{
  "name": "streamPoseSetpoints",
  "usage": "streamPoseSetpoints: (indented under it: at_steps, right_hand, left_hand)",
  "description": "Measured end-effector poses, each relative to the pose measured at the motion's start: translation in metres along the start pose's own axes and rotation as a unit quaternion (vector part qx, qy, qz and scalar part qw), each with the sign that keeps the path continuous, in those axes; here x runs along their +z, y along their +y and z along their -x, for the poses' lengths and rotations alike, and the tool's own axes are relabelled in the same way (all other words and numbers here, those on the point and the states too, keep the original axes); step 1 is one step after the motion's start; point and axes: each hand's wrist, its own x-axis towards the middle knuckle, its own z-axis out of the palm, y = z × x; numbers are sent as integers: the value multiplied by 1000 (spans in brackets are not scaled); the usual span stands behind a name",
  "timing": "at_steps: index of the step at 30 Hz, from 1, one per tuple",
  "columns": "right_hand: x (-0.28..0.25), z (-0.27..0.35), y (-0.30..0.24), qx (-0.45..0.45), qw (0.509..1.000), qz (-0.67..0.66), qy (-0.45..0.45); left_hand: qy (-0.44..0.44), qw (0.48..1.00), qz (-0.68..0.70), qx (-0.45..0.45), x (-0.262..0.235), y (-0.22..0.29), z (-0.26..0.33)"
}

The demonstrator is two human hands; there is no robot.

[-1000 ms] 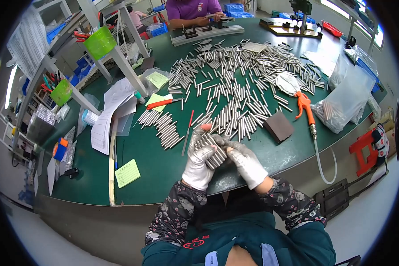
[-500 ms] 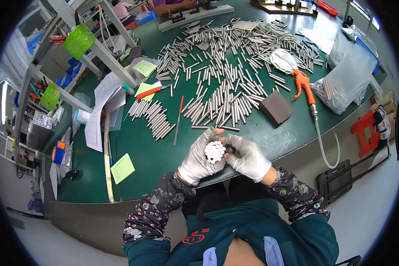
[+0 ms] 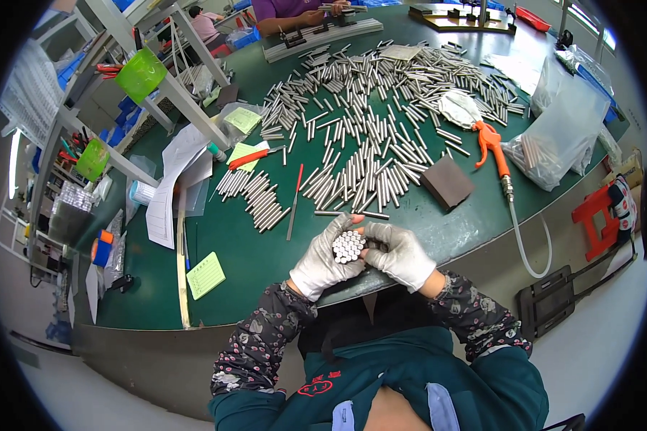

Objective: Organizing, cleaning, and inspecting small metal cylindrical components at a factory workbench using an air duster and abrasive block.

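A tight bundle of metal rods (image 3: pixel 348 246) is held end-on near the front table edge, its round pale ends facing up. My left hand (image 3: pixel 323 258), in a whitish glove with bare fingertips, wraps round the bundle's left side. From the right, my right hand (image 3: pixel 399 255), gloved the same way, closes on the bundle with its fingertips against the rods. Beyond my hands a large spread of loose metal rods (image 3: pixel 370 169) covers the green table. A smaller row of rods (image 3: pixel 260 203) lies to the left, beside a thin red-handled file (image 3: pixel 295 201).
A dark brown block (image 3: pixel 446 180) and an orange air gun (image 3: pixel 491 147) with a hose sit on the right, near a plastic bag of rods (image 3: pixel 535 154). Leftward lie an orange-red knife (image 3: pixel 250 158), papers (image 3: pixel 167 190) and a green note pad (image 3: pixel 205 275). Across the table, another person (image 3: pixel 284 16) works.
The view has shifted slightly, moving the table things a little right and down. The bundle's rod ends now look more even. Both hands keep their hold.
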Motion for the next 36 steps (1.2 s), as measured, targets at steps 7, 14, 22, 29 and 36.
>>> streamPoseSetpoints:
  at_steps: [7,14,22,29,36]
  right_hand:
    - [2,-8,6,-16,996,-90,14]
    - [-3,-10,-2,35,994,-98,-18]
    - [-7,-9,8,25,991,-133,-14]
    - [-6,-6,2,41,994,-94,23]
    - [-3,-6,4,39,995,-91,34]
  left_hand:
    - [62,998,-18,-27,7,8,-4]
    - [63,997,-29,-27,8,7,-3]
    - [64,996,-33,-58,11,14,-4]
    - [62,996,-48,-44,12,13,-4]
    - [63,994,-83,-38,9,10,-2]
